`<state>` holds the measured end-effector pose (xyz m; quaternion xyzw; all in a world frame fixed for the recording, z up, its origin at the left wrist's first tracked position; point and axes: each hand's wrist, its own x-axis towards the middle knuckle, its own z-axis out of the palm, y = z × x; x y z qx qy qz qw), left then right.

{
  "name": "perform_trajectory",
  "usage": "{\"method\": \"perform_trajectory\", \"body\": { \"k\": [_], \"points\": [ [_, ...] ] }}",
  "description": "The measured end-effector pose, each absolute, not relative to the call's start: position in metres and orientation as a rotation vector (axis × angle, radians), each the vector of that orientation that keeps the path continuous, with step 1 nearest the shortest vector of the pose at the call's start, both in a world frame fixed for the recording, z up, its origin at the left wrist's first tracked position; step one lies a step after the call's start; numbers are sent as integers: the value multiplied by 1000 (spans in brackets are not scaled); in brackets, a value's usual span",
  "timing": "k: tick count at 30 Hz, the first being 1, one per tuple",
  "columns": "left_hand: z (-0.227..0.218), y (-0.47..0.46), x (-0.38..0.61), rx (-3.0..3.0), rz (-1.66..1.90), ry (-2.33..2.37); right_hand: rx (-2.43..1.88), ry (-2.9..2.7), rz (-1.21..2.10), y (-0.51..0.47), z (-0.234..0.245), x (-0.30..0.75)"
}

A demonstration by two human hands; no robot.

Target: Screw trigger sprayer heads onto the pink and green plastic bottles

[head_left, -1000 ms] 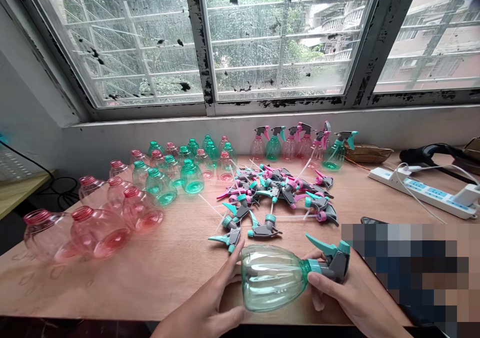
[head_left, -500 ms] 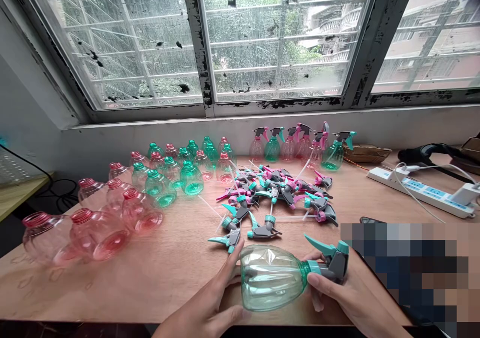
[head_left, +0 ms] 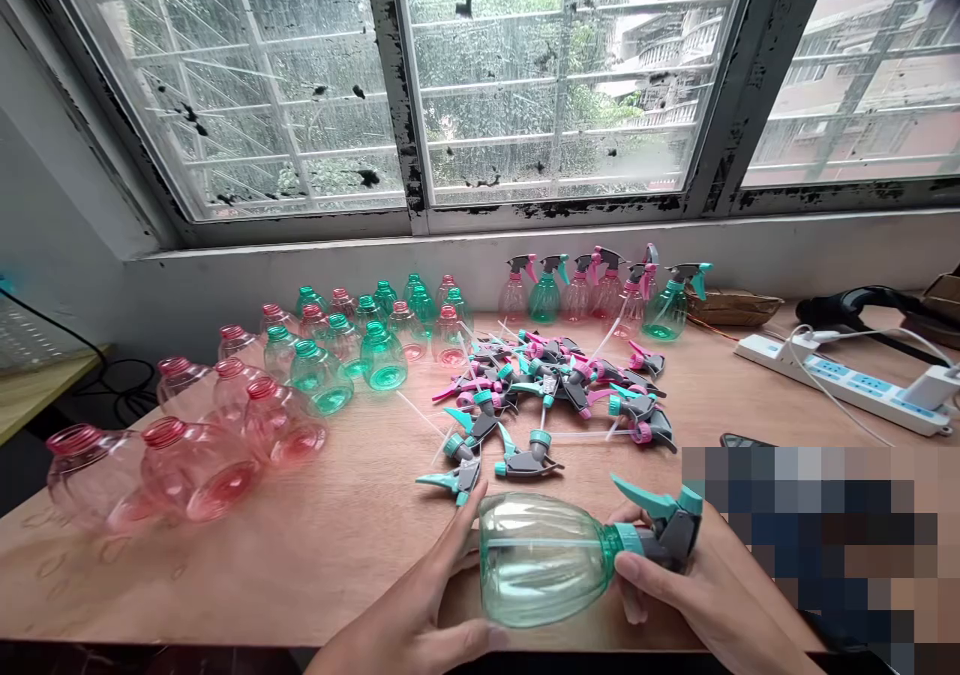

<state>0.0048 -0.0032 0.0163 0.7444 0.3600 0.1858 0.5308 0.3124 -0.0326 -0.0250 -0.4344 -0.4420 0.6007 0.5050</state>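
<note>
A teal see-through spray bottle (head_left: pixel 544 558) lies on its side just above the table's near edge. My left hand (head_left: pixel 424 605) cups its round base, thumb under and fingers along the far side. My right hand (head_left: pixel 679 585) is closed around the neck, where a grey and teal trigger sprayer head (head_left: pixel 664 525) sits on the bottle. A heap of loose pink and teal sprayer heads (head_left: pixel 551 390) with white tubes lies just beyond.
Several capless pink bottles (head_left: pixel 199 460) and teal bottles (head_left: pixel 322 375) cover the wooden table (head_left: pixel 337 525) at the left. Several bottles with sprayer heads (head_left: pixel 600 290) stand by the window wall. A white power strip (head_left: pixel 847 383) with cables lies at the right.
The bottle has turned slightly between my hands and the sprayer head has dipped a little lower. My hands stay in the same place.
</note>
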Motion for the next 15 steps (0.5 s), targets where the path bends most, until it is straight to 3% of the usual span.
{"method": "perform_trajectory", "body": {
  "k": [15],
  "points": [
    [15, -4, 5, 1752, 438, 898, -1085, -1041, 1440, -32, -23, 311]
  ]
}}
